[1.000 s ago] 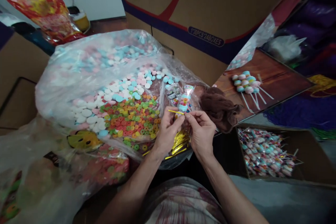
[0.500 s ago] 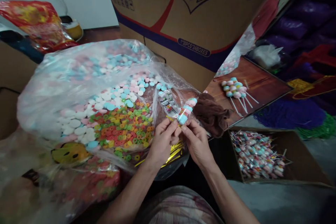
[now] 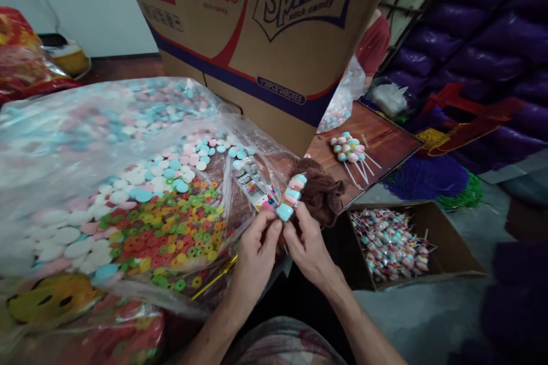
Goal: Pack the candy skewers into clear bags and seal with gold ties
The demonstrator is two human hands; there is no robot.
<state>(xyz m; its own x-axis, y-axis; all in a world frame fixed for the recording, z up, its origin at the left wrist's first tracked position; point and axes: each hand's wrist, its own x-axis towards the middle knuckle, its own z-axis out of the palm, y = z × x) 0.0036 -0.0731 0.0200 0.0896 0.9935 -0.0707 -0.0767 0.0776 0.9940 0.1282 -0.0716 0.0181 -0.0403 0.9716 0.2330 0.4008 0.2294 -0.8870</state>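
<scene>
A marshmallow lollipop (image 3: 295, 189), stacked in pale blue, pink and white pieces, leans up to the right in what looks like a clear wrapper. At its lower end my left hand (image 3: 259, 248) is closed, thumb and forefinger pinched together. My right hand (image 3: 309, 246) pinches the same end from the other side. The stick and any tie there are hidden by my fingers. Just behind my left hand lies a printed clear wrapper stack (image 3: 253, 183). Gold twist ties (image 3: 217, 277) lie to the left of my left wrist.
Left spreads a plastic bag with flat marshmallows (image 3: 141, 179) and ring gummies (image 3: 171, 228). Behind stands a tall carton (image 3: 240, 28). To the right are a brown cloth (image 3: 319, 191), unwrapped marshmallow sticks (image 3: 349, 148) and an open box (image 3: 449, 242) of wrapped lollipops. A person's red sleeve (image 3: 374, 43) shows behind.
My view has swung right, so the surroundings sit further left. Both hands stay at the lollipop's lower end. The gold tie seen by my fingers before no longer shows there.
</scene>
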